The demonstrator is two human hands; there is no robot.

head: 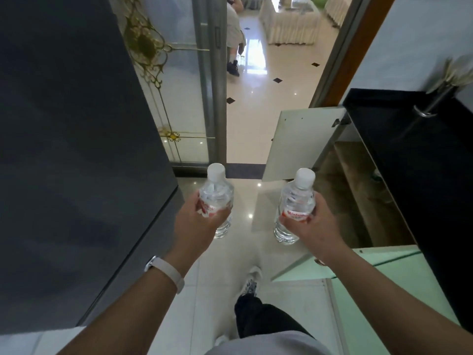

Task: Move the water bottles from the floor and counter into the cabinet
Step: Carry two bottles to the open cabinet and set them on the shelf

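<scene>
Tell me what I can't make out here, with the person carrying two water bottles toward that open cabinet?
All in the head view:
- Left bottle: the label is mostly wrapped by the left hand, unreadable.
- Right bottle: the right hand covers part of its red label.
- Cabinet interior: dark, and the black counter overhangs it, so its contents are unclear.
- Blurred object on the counter: cut off by the right edge.
- Another person beyond the doorway: cut off by the top edge.

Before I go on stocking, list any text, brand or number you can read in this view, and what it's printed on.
Right hand's bottle: red lettering on the label starts "Wat"; the rest is blurred and partly covered by the right hand.
Left hand's bottle: red and white label, mostly hidden by the left hand, not readable.
Nothing else in view carries readable text.
</scene>
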